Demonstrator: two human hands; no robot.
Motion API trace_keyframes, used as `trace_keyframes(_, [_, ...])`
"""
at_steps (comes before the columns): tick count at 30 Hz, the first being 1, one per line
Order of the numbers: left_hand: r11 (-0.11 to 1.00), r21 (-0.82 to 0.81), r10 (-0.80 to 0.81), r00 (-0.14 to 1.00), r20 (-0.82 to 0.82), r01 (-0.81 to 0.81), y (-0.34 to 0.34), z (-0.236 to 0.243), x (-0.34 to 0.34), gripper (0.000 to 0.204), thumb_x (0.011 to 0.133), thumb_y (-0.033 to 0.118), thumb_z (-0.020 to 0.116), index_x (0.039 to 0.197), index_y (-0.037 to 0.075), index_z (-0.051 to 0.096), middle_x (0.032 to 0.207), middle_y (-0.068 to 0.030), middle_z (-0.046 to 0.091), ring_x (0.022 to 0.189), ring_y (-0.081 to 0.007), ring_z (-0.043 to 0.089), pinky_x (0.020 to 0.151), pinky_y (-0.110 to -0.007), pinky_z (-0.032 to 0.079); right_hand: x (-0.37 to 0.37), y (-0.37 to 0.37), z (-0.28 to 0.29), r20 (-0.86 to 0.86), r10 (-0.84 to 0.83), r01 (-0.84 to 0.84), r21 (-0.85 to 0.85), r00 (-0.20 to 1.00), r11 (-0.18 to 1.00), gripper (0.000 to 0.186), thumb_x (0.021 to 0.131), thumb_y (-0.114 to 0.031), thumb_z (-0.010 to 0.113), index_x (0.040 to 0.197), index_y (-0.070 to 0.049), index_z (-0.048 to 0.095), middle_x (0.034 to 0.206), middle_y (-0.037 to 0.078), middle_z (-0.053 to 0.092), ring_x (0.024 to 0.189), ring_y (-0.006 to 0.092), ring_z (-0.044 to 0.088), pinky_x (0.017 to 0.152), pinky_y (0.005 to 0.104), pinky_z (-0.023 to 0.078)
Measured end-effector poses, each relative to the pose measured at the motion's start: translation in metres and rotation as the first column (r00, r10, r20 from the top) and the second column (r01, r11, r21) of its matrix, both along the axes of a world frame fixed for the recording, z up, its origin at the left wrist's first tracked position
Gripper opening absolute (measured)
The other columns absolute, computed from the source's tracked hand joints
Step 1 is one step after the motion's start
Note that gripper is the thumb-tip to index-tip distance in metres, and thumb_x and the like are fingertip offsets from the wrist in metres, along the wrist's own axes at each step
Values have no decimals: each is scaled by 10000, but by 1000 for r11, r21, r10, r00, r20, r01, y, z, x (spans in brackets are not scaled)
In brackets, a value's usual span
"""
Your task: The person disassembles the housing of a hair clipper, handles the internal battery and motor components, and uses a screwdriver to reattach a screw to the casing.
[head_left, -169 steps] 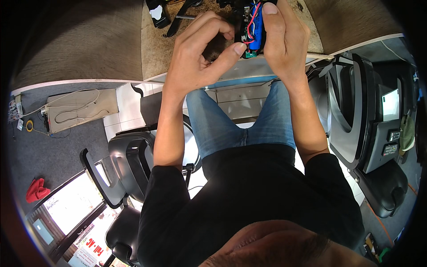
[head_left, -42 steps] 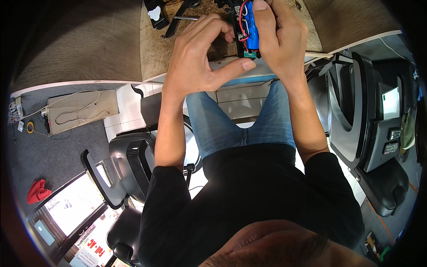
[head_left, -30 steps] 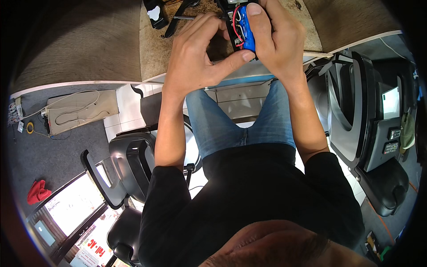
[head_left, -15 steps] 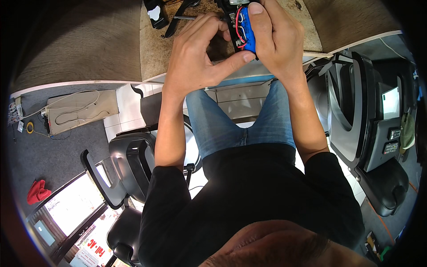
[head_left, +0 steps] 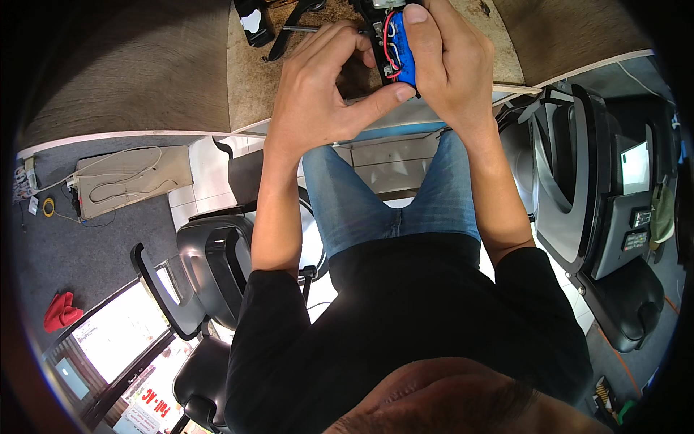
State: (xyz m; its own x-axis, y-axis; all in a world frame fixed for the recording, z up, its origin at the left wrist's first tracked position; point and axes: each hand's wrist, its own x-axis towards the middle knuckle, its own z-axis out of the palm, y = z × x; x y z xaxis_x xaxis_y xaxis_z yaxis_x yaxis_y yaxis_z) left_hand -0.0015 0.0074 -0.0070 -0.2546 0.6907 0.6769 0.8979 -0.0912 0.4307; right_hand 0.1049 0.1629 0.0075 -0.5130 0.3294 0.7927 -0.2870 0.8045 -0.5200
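A black electronic housing (head_left: 376, 54) at the workbench's front edge contains a blue cylindrical battery cell (head_left: 405, 65), red and white wires and a silvery piece at the top. My right hand (head_left: 455, 79) is closed round its right side, thumb resting on the battery. My left hand (head_left: 322, 94) has curled fingers at the housing's left side and its thumb tip against the lower end; some fingertips are hidden. Beyond my left fingers lie a thin metal tool (head_left: 300, 29), a curved black piece (head_left: 280, 45) and a black case with a white patch (head_left: 253, 22).
The worn workbench (head_left: 253, 94) has darker wood panels either side. Below left are a black chair (head_left: 210, 267) and a beige board with cables (head_left: 130, 181); a large black chair (head_left: 614, 304) stands at the right. A red cloth (head_left: 63, 311) lies lower left.
Since the oldest frame, the housing and my right hand have shifted slightly left, and my left thumb has moved right along the lower end. The last second shows almost no movement.
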Motion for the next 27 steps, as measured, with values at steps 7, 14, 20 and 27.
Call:
trace_keyframes(7, [1000, -3, -6, 1000, 6, 6, 0, 2, 1, 474, 719, 384, 926, 827, 36, 622, 749, -70, 607, 688, -234, 605, 633, -346, 475, -5, 0, -3, -65, -11, 11, 9, 998, 1000, 227, 992, -124, 570, 820, 24, 553, 763, 262, 590, 692, 468, 590, 638, 482, 486])
trace_keyframes(14, [1000, -3, -8, 1000, -7, 8, 0, 2, 0, 473, 718, 375, 926, 828, 33, 619, 757, -75, 607, 690, -238, 606, 636, -348, 475, -1, 0, -1, -27, 23, -23, -14, 999, 1000, 215, 991, -118, 567, 831, 25, 558, 767, 262, 593, 692, 470, 593, 636, 479, 489])
trace_keyframes(20, [1000, 2, -17, 1000, -3, 17, 1, 0, -1, 478, 719, 379, 924, 830, 30, 617, 757, -76, 603, 692, -243, 605, 642, -352, 473, -1, 0, -1, -19, 18, -18, -16, 1000, 1000, 229, 997, -128, 572, 825, 24, 556, 766, 261, 592, 685, 467, 591, 633, 477, 488])
trace_keyframes(27, [1000, -8, -2, 1000, -3, 2, 0, 1, 0, 480, 721, 383, 922, 826, 33, 611, 753, -78, 599, 690, -247, 604, 640, -355, 471, 0, -1, 2, -20, 21, -21, -9, 1000, 1000, 234, 1000, -132, 570, 824, 22, 560, 772, 261, 593, 685, 464, 595, 625, 472, 485])
